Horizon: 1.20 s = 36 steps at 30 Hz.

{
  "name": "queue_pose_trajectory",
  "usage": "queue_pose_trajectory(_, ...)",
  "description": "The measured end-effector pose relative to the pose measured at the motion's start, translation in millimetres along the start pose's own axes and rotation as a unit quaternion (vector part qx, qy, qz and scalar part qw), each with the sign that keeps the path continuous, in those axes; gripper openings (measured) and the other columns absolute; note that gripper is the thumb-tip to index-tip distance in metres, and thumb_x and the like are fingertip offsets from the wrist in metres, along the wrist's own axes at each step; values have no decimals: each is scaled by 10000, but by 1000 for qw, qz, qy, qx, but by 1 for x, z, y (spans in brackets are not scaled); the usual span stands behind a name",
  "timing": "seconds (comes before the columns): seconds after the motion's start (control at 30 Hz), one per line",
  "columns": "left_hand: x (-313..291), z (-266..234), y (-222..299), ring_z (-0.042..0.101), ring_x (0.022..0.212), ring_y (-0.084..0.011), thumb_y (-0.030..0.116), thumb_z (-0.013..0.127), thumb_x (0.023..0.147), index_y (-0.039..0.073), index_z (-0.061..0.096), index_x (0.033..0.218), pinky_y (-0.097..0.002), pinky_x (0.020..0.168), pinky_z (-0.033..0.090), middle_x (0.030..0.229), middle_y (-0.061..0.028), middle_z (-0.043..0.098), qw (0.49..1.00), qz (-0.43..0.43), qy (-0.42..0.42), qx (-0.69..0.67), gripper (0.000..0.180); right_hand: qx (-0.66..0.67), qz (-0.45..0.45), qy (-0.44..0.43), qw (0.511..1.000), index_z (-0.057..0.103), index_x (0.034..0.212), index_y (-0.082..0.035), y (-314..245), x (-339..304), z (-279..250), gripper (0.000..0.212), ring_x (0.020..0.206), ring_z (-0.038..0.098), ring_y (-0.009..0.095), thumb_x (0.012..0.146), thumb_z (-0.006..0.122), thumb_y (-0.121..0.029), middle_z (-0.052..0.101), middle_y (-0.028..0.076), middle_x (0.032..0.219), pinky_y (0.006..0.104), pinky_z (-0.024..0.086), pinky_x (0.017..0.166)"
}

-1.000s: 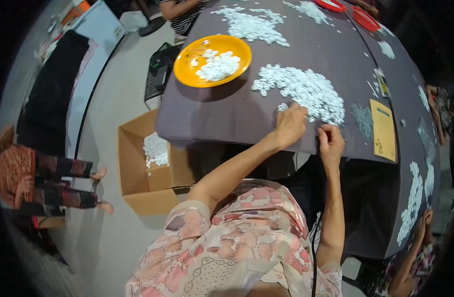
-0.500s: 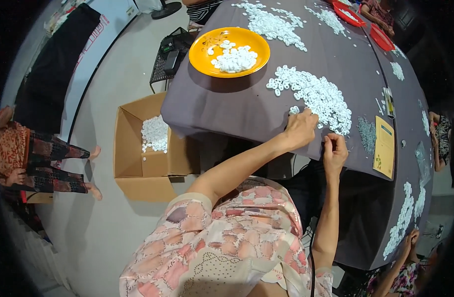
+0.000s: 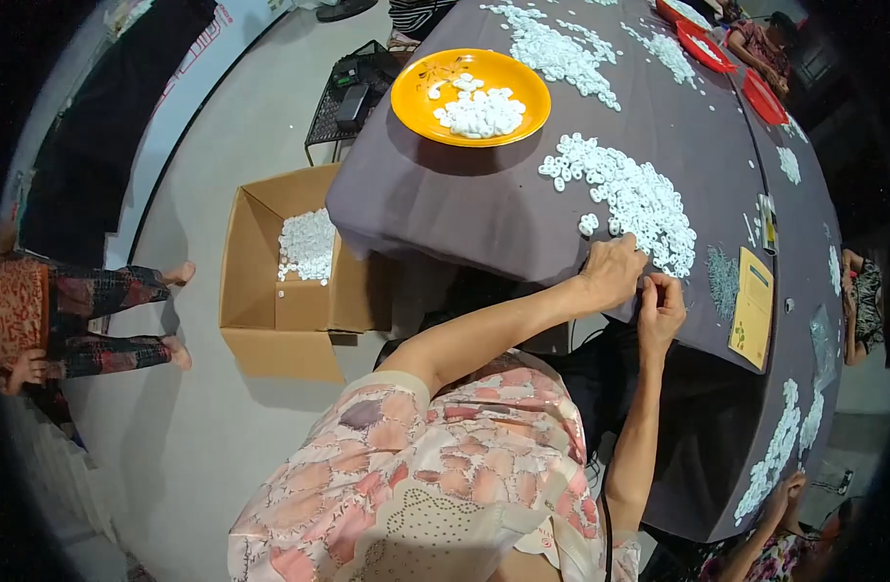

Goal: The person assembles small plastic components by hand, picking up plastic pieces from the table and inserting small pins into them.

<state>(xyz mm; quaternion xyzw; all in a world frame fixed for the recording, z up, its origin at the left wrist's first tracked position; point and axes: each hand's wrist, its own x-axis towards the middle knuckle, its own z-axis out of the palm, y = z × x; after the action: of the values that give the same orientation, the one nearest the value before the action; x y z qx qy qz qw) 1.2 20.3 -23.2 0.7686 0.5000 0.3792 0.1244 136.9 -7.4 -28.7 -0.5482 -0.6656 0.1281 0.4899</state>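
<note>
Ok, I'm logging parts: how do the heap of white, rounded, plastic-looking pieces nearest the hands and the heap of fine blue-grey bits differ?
The white heap is larger than the blue-grey heap. The white heap is bright; the blue-grey heap is duller, finer. Both lie on grey cloth.

One head-worn fisheye, facing steeply down on worktop [image 3: 454, 209] and floor [image 3: 202, 427]; left hand [image 3: 614, 274] and right hand [image 3: 662, 315] near, right of centre. Rim bends, darkens; detail there probably unreliable.
</note>
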Motion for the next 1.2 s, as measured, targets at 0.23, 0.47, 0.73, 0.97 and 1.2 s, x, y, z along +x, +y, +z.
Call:
queue_pose_trajectory(0.23, 1, -3, -2, 616, 743, -334, 101, 614, 747, 43, 633, 787, -433, 639, 476, 842, -154, 560, 999, -17, -15, -25, 73, -2, 3, 3, 1000, 597, 861, -3, -2, 0, -1, 74, 643, 535, 151, 826, 616, -65, 584, 75, 743, 277, 437, 596)
queue_pose_trajectory(0.47, -3, -3, -6, 616, 762, -330, 87, 623, 747, 46, 633, 793, -430, 670, 478, 878, -143, 556, 995, -34, 16, -91, 63, -12, 14, -4, 1000, 599, 873, 1, -3, -1, -2, 73, 678, 530, 90, 840, 621, -60, 598, 38, 751, 246, 445, 620)
queue_pose_trajectory(0.73, -6, 0, -8, 610, 776, -354, 82, 616, 747, 15, 606, 788, -440, 665, 481, 882, -188, 543, 996, -18, 18, -85, 79, -11, 6, -1, 1000, 599, 860, -7, -4, -1, -2, 58, 669, 526, 111, 830, 621, -52, 589, 45, 747, 258, 436, 608)
queue_pose_trajectory(0.97, -5, -3, -5, 595, 712, -332, 66, 612, 755, 52, 597, 749, -434, 603, 462, 815, -124, 525, 994, -14, 64, -84, 22, 37, 23, -12, 999, 599, 855, -5, -5, 2, -4, 47, 670, 515, 116, 833, 607, -46, 574, 37, 741, 257, 428, 615)
queue_pose_trajectory(1.2, -5, -10, -7, 607, 731, -336, 31, 594, 711, 42, 625, 732, -432, 629, 470, 818, -136, 541, 996, 6, 8, -90, 39, 52, 36, -7, 998, 598, 857, -5, -5, 1, -3, 54, 697, 519, 122, 836, 598, -55, 573, 41, 749, 264, 430, 645)
